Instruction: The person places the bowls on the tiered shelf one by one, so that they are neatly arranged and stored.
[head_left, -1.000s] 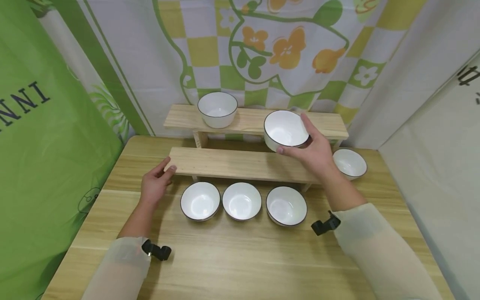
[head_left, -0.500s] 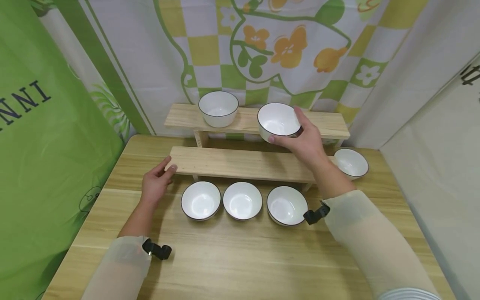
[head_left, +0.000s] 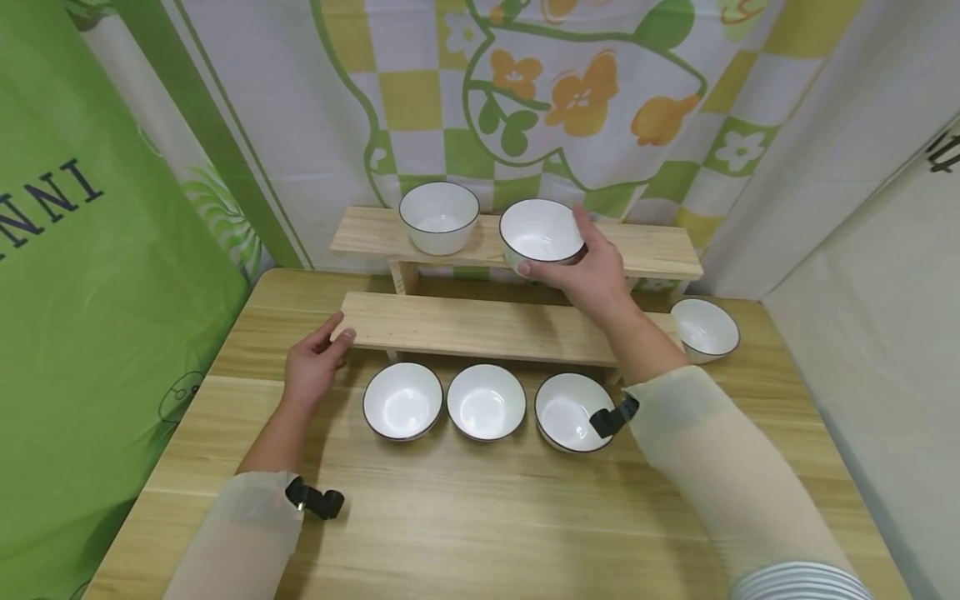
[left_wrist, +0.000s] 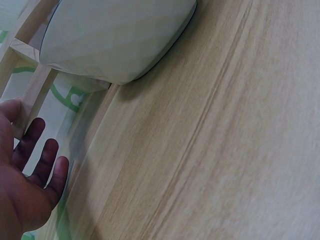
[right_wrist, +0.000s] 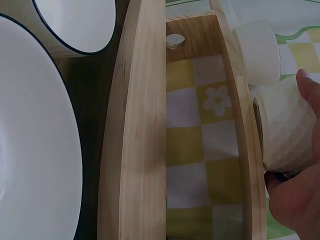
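My right hand [head_left: 596,279] grips a white bowl [head_left: 542,229] with a dark rim, thumb at the near side and fingers at the right. That bowl is at the upper tier [head_left: 660,248] of a wooden step shelf, right of another white bowl [head_left: 438,221]. In the right wrist view the gripped bowl [right_wrist: 287,130] is against the board's edge; whether it bears its weight I cannot tell. My left hand [head_left: 311,367] pinches the left end of the lower tier [head_left: 480,327]. In the left wrist view the other fingers of this hand [left_wrist: 30,190] hang free.
Three white bowls, left [head_left: 402,402], middle [head_left: 486,402] and right [head_left: 561,408], stand in a row before the shelf on the wooden table [head_left: 480,517]. One more bowl [head_left: 705,327] sits by the shelf's right end. A patterned curtain [head_left: 408,100] hangs behind.
My right hand has carried the gripped bowl left and back, from over the gap between tiers to the upper tier, nearer the bowl there. The left hand stays on the lower tier's end.
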